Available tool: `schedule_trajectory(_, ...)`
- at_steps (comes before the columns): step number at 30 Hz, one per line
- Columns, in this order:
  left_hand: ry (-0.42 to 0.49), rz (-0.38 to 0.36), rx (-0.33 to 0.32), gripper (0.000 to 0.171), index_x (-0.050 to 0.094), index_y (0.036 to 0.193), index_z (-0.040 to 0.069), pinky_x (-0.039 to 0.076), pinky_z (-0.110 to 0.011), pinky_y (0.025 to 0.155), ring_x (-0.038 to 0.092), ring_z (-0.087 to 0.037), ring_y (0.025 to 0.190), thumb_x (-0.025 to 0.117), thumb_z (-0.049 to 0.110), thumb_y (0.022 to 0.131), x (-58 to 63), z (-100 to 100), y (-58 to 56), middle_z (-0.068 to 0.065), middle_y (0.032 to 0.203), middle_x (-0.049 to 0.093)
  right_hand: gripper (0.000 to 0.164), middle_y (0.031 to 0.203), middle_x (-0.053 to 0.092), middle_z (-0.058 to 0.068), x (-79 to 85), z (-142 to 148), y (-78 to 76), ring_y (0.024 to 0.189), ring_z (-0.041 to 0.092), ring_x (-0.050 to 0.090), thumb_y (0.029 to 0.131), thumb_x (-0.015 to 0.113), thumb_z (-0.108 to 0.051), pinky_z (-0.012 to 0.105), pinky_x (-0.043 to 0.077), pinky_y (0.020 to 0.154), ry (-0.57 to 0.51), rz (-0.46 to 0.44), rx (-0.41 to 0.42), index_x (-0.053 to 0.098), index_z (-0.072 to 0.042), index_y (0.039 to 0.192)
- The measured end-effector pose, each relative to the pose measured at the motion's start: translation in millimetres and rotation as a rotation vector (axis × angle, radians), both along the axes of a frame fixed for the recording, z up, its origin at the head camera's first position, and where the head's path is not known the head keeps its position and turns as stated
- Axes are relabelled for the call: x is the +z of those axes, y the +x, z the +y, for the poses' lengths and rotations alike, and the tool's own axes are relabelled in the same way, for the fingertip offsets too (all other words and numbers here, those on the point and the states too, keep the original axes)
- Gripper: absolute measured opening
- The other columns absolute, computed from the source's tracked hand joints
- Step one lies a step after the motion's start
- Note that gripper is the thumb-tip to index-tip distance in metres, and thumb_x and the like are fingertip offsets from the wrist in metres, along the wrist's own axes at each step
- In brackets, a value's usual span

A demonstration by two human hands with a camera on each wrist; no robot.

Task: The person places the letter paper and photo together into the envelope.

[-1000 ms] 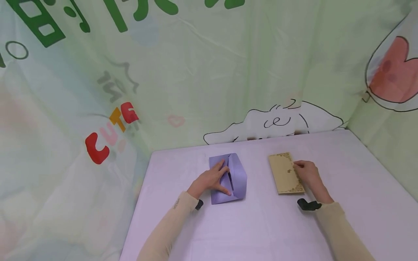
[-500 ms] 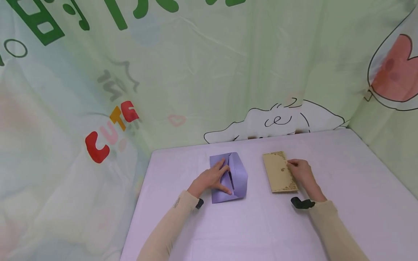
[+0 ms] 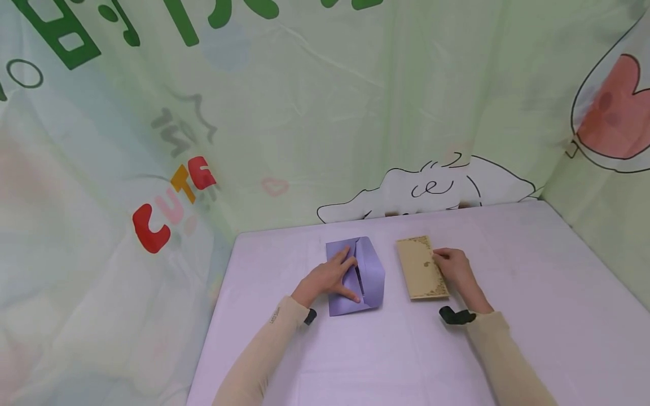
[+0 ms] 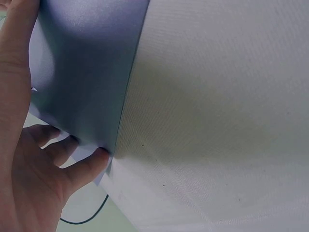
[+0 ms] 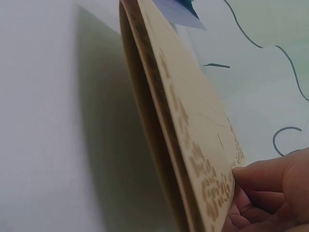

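A purple envelope [image 3: 373,276] lies on the table with its flap side up and its flap to the right. My left hand [image 3: 327,279] rests on it with spread fingers, and a dark slit shows at the envelope's mouth. In the left wrist view the fingertips touch the envelope [image 4: 91,67] near its edge. To the right, my right hand [image 3: 455,269] pinches the right edge of a folded tan card [image 3: 418,269] with brown floral corners. The right wrist view shows the card [image 5: 198,121] tilted above the table, its layers slightly apart, between thumb and fingers.
A pale lilac cloth covers the table [image 3: 365,361]. Behind it hangs a printed fabric backdrop [image 3: 315,124], which also runs along the left and right sides. A narrow gap of tablecloth separates envelope and card.
My right hand has moved left with the card, bringing it closer to the envelope. The left hand and the envelope have stayed in place.
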State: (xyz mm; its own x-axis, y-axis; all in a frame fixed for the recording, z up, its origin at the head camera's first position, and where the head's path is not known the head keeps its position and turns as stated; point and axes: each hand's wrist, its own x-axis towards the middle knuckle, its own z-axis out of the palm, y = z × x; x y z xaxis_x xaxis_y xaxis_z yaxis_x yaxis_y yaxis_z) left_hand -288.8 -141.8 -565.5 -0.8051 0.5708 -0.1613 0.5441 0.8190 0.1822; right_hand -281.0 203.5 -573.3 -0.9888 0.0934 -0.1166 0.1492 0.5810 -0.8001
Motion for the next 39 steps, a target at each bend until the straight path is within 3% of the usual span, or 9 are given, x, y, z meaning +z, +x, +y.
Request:
schedule_trajectory(27, 0.006, 0.012, -0.009, 0.092, 0.042, 0.135, 0.027, 0.049, -0.045, 0.106, 0.031, -0.03, 0.152, 0.077, 0.076, 0.066, -0.7, -1, -0.6, -0.016, 0.167, 0.018, 0.039, 0.129, 0.061, 0.032, 4.1, -50, -10.2, 0.109, 0.036, 0.062, 0.104, 0.049, -0.015, 0.044, 0.052, 0.09, -0.047, -0.01, 0.038, 0.057, 0.012, 0.132)
schedule_trajectory(39, 0.006, 0.023, -0.022, 0.091, 0.042, 0.134, 0.027, 0.048, -0.043, 0.107, 0.03, -0.031, 0.152, 0.077, 0.076, 0.065, -1.2, -1, -1.4, -0.016, 0.167, 0.017, 0.036, 0.123, 0.065, 0.029, 8.3, -66, -9.6, 0.102, 0.031, 0.063, 0.104, 0.05, -0.014, 0.032, 0.05, 0.079, -0.059, 0.014, 0.053, 0.06, 0.011, 0.129)
